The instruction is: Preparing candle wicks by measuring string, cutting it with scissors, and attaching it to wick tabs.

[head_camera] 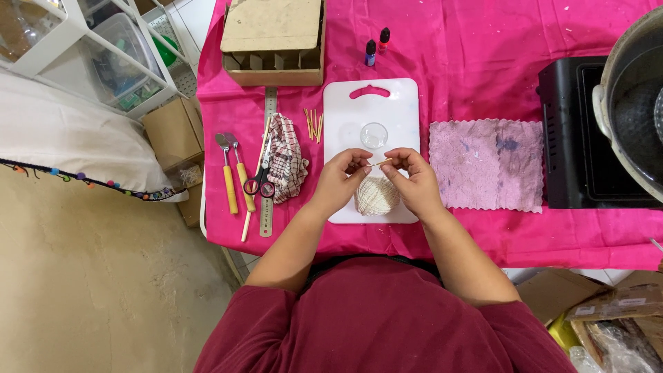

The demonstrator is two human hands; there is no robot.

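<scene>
Going left to right across the pink surface (483,41). Far left there are two yellow-handled spatulas (230,176), a thin wooden rod, a metal ruler (268,166) and red-handled scissors (260,181) lying over it, all lined up parallel and close to the edge, so they look parked within easy reach rather than in use. Next to them is a checked rag (284,166) bunched up, then a few short wooden sticks (313,124) beside the white board (394,103).

The left hand (340,181) and right hand (414,181) meet over the lower half of the board. Each grip is narrow, thumb and fingertips pinched on one end of a small stick (379,163) held level between them. Right under it sits a pale ribbed shell (377,195), resting on the board between the two palms (whether the hands actually touch it I can't tell). Holding the stick over the board keeps the work on a hard, wipeable spot, I'd guess. A small clear cup (373,135) sits on the board just above the fingers, close but apart.

Further back: a cardboard box (274,41) and two little dropper bottles (376,47), blue-ish and red. To the right of the board lies a stained pink cloth (485,164), then a black stove (577,138) with a big pot (632,97) on it, well apart from the hands. Nothing really blocks the hands; the cup is the nearest thing to bump.
</scene>
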